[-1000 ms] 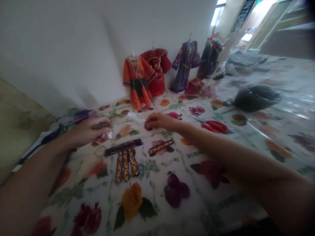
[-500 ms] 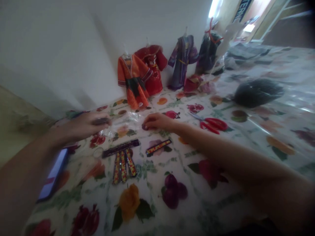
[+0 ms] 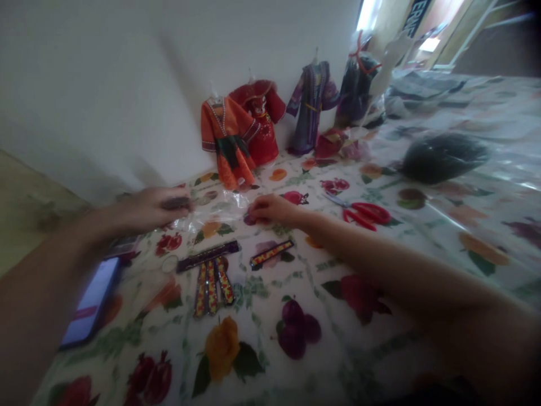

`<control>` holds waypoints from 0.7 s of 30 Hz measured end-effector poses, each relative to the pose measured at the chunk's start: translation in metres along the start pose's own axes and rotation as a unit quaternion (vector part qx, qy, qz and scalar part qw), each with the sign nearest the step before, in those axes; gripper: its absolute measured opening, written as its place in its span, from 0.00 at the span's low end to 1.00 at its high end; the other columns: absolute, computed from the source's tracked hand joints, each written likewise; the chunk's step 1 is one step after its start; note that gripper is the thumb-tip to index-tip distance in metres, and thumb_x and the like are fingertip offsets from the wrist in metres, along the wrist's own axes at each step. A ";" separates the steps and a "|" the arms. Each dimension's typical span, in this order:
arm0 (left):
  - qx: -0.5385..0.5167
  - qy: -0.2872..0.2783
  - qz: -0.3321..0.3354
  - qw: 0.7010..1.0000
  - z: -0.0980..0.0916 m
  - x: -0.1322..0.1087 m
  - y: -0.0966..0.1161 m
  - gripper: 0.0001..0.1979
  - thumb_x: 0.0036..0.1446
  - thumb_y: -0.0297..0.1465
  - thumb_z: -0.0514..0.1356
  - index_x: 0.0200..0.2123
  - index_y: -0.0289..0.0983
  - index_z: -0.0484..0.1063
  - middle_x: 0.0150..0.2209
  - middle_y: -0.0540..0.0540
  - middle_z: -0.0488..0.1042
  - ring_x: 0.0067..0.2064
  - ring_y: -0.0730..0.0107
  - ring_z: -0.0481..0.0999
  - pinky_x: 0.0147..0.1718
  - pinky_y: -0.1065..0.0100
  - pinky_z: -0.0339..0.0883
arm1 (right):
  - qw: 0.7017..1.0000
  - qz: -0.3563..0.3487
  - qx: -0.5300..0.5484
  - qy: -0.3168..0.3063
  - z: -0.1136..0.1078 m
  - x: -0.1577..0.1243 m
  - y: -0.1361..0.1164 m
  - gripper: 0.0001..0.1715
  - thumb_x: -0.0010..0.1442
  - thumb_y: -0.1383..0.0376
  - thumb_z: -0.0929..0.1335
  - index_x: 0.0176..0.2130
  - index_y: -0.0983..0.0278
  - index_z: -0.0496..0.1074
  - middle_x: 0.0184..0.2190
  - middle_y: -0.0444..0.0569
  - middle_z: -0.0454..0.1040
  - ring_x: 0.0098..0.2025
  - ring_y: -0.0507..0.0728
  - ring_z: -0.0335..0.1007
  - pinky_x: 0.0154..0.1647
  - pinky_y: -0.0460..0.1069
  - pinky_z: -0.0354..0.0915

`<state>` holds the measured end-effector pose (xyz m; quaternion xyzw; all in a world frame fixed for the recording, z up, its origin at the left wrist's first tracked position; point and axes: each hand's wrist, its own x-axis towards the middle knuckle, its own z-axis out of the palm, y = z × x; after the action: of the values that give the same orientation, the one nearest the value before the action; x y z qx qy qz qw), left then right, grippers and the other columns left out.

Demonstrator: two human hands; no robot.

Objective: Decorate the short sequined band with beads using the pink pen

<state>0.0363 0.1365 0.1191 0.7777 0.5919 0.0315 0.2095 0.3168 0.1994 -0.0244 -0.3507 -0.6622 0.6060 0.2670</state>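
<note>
Shows crinkled clear plastic (image 3: 231,199) toward table's (image 3: 270,355) wall-side edge; curls right hand (image 3: 271,210); cannot tell left hand's (image 3: 154,210) opening or either's hold.

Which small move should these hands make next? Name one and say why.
Probably smooth the clear plastic flat with the left hand. The plastic looks crinkled, with bright glints, and lies between that hand and the right hand, so it seems within easy reach; blur hides whether either hand grips it.
</note>
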 end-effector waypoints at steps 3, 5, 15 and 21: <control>0.032 -0.038 -0.002 0.999 -0.003 0.003 0.005 0.14 0.55 0.44 0.59 0.38 0.41 0.74 0.36 0.46 0.77 0.31 0.66 0.73 0.28 0.70 0.65 | 1.000 0.007 0.002 -0.005 0.000 -0.001 0.000 0.05 0.58 0.73 0.70 0.30 0.66 0.72 0.21 0.43 0.73 0.21 0.47 0.62 0.22 0.43 0.60; 0.051 -0.036 0.007 0.998 -0.004 0.004 0.008 0.15 0.56 0.45 0.59 0.39 0.41 0.75 0.36 0.46 0.77 0.31 0.65 0.73 0.29 0.69 0.65 | 1.000 0.014 0.004 -0.006 0.000 -0.002 0.000 0.06 0.58 0.73 0.70 0.29 0.66 0.72 0.21 0.43 0.73 0.21 0.47 0.64 0.23 0.43 0.62; 0.052 -0.037 -0.002 0.998 -0.009 0.004 0.020 0.17 0.54 0.45 0.60 0.39 0.40 0.76 0.34 0.46 0.77 0.31 0.64 0.73 0.28 0.69 0.64 | 0.999 0.028 0.015 0.000 -0.002 -0.006 -0.004 0.05 0.58 0.71 0.71 0.30 0.65 0.73 0.24 0.45 0.76 0.22 0.48 0.66 0.24 0.43 0.64; 0.066 -0.032 0.009 0.997 -0.011 0.005 0.028 0.16 0.54 0.44 0.60 0.39 0.40 0.77 0.38 0.45 0.78 0.36 0.59 0.75 0.32 0.68 0.65 | 0.999 0.046 0.019 0.003 0.000 -0.010 -0.011 0.06 0.57 0.73 0.71 0.29 0.66 0.72 0.22 0.44 0.74 0.21 0.48 0.65 0.23 0.43 0.64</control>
<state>0.0596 0.1386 0.1386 0.7960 0.5783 -0.0310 0.1761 0.3217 0.1913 -0.0133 -0.3772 -0.6329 0.6292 0.2475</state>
